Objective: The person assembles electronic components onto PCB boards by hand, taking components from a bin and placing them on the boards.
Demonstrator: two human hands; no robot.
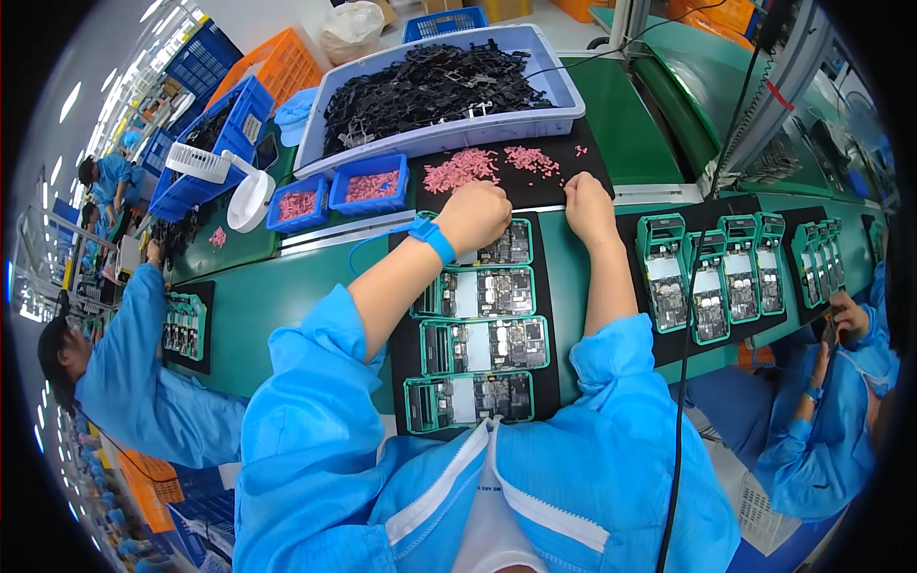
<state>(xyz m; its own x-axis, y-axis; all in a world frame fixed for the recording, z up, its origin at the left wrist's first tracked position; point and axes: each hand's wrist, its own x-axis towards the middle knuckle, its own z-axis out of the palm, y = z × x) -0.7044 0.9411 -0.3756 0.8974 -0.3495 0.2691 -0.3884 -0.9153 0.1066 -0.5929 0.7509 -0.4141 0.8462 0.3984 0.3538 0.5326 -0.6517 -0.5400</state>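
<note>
My left hand (476, 222), with a blue wrist strap (432, 239), is curled over the farthest of several green-framed phone circuit-board assemblies (508, 244). Its fingertips are closed near that assembly, and anything in them is hidden. To its right, my right hand (589, 207) is at the edge of the black mat, fingers pinched together; I cannot make out what they hold. Small pink pieces (461, 170) lie in a loose pile beyond my left hand, with a smaller pink pile (531, 160) beside it. Nearer me, more assemblies (484, 345) lie in a column on a black mat (554, 286).
Behind the piles stands a large grey-blue bin (458, 129) heaped with black parts. Two small blue trays (370, 204) hold pink pieces, near a white fan (250, 202). A black cable hangs at right. Co-workers in blue sit left (143, 372) and right (821, 420).
</note>
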